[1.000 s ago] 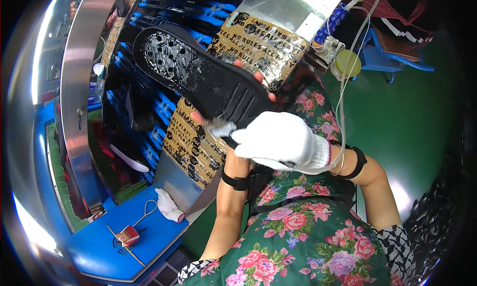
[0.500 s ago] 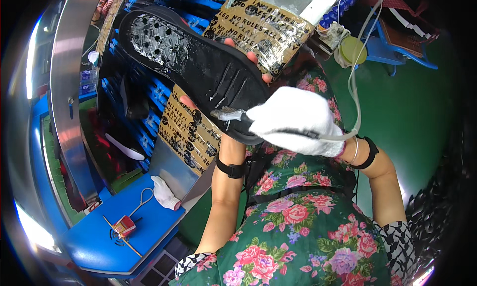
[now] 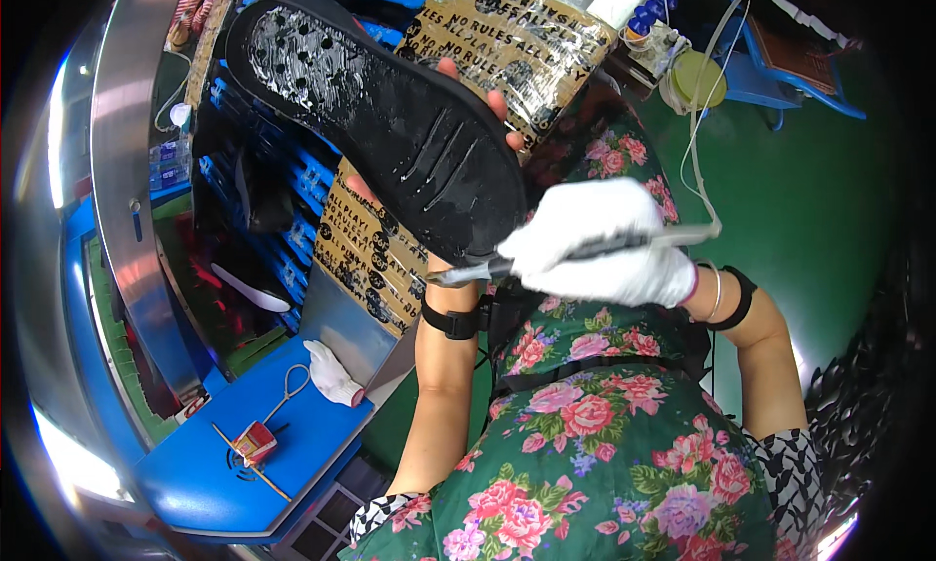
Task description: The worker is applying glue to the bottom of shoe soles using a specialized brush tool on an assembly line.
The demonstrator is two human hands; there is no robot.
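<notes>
A black shoe sole (image 3: 414, 137) lies across my left hand (image 3: 497, 105), its heel end pointing up and left. My left fingertips wrap the sole's right edge, with part of the thumb showing on the other side; the palm is hidden beneath. Wet whitish glue coats the holed heel area, and thin wet streaks mark the grooves of the forefoot. In a white knit glove, my right hand (image 3: 604, 244) grips a brush (image 3: 487, 269) joined to a clear tube (image 3: 697, 232). Its bristles sit just past the sole's toe end, above my left wrist.
Behind the sole stands a taped cardboard piece (image 3: 370, 254) beside blue racks (image 3: 307, 186). At the lower left, a white glove (image 3: 333, 374) and a small red object (image 3: 255, 444) rest on a blue table (image 3: 185, 478). A yellow-green round container (image 3: 698, 78) is at the upper right.
The brush has moved off the sole's forefoot, down past its toe edge, and my right hand has shifted slightly down. The left hand keeps its hold on the sole.
</notes>
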